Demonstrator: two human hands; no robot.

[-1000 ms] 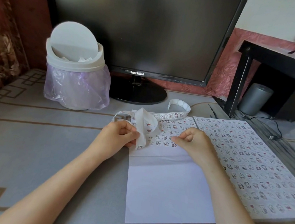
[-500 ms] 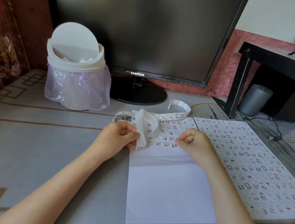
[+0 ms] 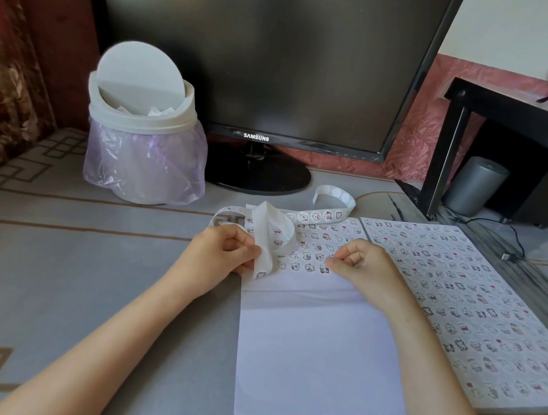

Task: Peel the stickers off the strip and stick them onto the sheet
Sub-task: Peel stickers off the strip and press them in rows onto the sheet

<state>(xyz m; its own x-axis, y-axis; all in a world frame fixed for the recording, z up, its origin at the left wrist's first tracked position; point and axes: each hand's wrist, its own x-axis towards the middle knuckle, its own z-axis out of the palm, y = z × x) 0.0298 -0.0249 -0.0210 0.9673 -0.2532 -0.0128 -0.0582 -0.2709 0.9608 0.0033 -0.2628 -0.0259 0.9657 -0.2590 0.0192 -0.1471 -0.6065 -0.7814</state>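
Head view: strip (image 3: 316, 216) loops over sheet (image 3: 317, 350), bin (image 3: 139, 115) and monitor (image 3: 250, 49) behind

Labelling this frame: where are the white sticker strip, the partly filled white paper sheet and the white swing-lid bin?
white sticker strip (image 3: 316, 216): head view, sticker-bearing stretch.
white paper sheet (image 3: 317, 350): head view, bare lower half.
white swing-lid bin (image 3: 158, 126): head view, front rim.

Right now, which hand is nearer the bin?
Left. The left hand sits in front of the bin, slightly right; the right hand is farther right, over the sheet.
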